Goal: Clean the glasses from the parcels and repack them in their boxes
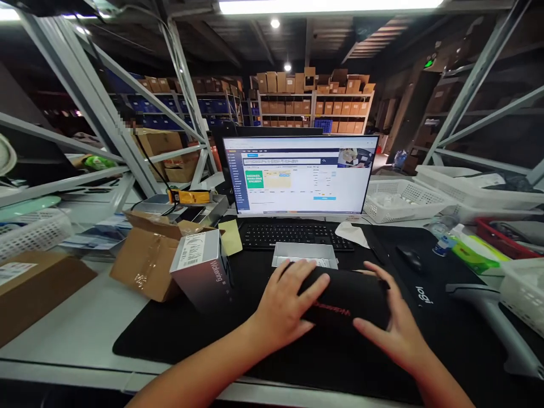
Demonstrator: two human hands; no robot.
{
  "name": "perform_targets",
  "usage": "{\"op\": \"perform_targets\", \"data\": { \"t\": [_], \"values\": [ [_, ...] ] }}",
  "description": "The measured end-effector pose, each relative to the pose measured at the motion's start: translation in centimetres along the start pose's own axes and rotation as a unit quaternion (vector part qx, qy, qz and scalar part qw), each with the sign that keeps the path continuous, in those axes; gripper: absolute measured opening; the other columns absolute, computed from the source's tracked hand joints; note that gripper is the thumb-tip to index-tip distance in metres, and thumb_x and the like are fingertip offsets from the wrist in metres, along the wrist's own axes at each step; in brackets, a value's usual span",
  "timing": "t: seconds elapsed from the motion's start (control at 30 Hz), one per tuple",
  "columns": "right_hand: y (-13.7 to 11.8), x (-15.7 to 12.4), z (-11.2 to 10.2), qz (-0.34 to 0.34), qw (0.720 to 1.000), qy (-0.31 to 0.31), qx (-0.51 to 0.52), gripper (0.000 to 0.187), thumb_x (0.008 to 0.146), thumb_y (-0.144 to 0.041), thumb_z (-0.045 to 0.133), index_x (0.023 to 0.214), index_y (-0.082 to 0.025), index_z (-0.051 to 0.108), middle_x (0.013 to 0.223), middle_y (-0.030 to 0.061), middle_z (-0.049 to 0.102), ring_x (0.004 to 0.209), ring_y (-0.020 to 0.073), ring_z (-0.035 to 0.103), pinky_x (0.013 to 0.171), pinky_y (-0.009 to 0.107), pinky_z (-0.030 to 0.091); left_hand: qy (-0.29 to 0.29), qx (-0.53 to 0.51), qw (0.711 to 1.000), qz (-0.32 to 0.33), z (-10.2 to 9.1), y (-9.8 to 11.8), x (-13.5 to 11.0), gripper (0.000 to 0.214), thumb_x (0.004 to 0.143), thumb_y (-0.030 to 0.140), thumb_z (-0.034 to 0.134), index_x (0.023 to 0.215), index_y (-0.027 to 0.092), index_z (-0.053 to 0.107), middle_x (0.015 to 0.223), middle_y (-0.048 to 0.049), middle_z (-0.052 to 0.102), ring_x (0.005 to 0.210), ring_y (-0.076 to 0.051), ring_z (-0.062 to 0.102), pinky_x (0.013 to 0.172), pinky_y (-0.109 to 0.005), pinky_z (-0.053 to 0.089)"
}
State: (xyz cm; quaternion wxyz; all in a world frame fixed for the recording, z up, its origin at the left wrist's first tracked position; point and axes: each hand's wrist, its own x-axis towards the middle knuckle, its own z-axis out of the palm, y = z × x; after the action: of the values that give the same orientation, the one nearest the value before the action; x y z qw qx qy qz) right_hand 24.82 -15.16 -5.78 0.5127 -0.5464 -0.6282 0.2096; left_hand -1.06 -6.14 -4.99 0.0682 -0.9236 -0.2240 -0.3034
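A black pouch with red lettering (346, 303) lies on the black desk mat (182, 334) in front of me. My left hand (284, 306) rests on its left end with the fingers curled over the top. My right hand (393, 323) clasps its right end, thumb along the front edge. Just behind the pouch stands a grey open box tray (305, 255) in front of the black keyboard (297, 233). A grey product box with a white label (204, 269) stands to the left of my left hand.
A monitor (300, 174) stands behind the keyboard. An open cardboard box (148, 252) lies at left, another carton (34, 289) at far left. A black mouse (410, 258), a water bottle (440, 235), white baskets (402, 198) and a grey scanner handle (501, 323) sit at right.
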Motion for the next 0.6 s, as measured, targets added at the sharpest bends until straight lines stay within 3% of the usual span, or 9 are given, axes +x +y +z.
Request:
{"op": "perform_targets", "data": {
  "t": [0.1,0.17,0.23,0.33,0.5,0.6],
  "values": [
    [0.8,1.2,-1.9,0.020,0.993,0.115,-0.015,0.076,0.082,-0.053,0.072,0.146,-0.026,0.041,0.139,0.0145,0.055,0.121,0.0317,0.060,0.101,0.046,0.052,0.025,-0.072,0.978,-0.196,2.2,-2.5,-0.4,0.125,0.065,0.049,0.088,0.158,0.027,0.008,0.162,-0.0222,0.021,0.149,-0.043,0.027,0.118,-0.062,0.031],
    [1.1,2.9,-2.8,0.026,0.985,0.165,-0.034,0.074,0.082,-0.056,0.070,0.144,-0.024,0.044,0.139,0.0153,0.056,0.125,0.0334,0.057,0.105,0.049,0.048,0.002,-0.127,0.938,-0.323,3.8,-4.2,-0.9,0.129,0.065,0.039,0.089,0.158,0.023,0.002,0.164,-0.0249,0.013,0.152,-0.043,0.021,0.119,-0.060,0.031],
    [1.1,4.9,-2.9,0.019,0.983,0.176,-0.049,0.077,0.080,-0.059,0.071,0.142,-0.021,0.047,0.139,0.0158,0.056,0.128,0.0349,0.054,0.109,0.052,0.043,-0.021,-0.184,0.899,-0.397,5.2,-5.3,-1.5,0.129,0.066,0.031,0.086,0.158,0.020,-0.004,0.162,-0.0278,0.015,0.152,-0.043,0.022,0.119,-0.060,0.031],
    [1.1,8.3,-1.5,0.015,0.988,0.141,-0.058,0.075,0.079,-0.061,0.070,0.140,-0.020,0.053,0.139,0.0155,0.058,0.130,0.0346,0.053,0.112,0.053,0.039,-0.022,-0.236,0.877,-0.418,6.4,-5.4,-2.1,0.126,0.068,0.030,0.083,0.158,0.017,-0.005,0.159,-0.0277,0.023,0.150,-0.041,0.027,0.120,-0.058,0.030],
    [2.1,12.7,1.6,0.065,0.986,0.122,-0.098,0.083,0.081,-0.066,0.063,0.144,-0.014,0.046,0.134,0.0211,0.061,0.120,0.0360,0.061,0.101,0.052,0.047,0.012,-0.233,0.884,-0.404,6.3,-3.9,-2.8,0.107,0.073,0.029,0.076,0.157,0.017,0.011,0.156,-0.0236,0.032,0.150,-0.038,0.030,0.121,-0.057,0.030],
    [2.5,14.0,3.6,0.052,0.976,0.123,-0.169,0.086,0.078,-0.066,0.066,0.141,-0.011,0.047,0.127,0.0230,0.065,0.113,0.0365,0.064,0.095,0.050,0.050,0.013,-0.225,0.891,-0.393,6.1,-3.5,-3.2,0.101,0.076,0.025,0.071,0.157,0.018,0.013,0.155,-0.0214,0.033,0.149,-0.035,0.033,0.121,-0.056,0.031]
  ]
}}
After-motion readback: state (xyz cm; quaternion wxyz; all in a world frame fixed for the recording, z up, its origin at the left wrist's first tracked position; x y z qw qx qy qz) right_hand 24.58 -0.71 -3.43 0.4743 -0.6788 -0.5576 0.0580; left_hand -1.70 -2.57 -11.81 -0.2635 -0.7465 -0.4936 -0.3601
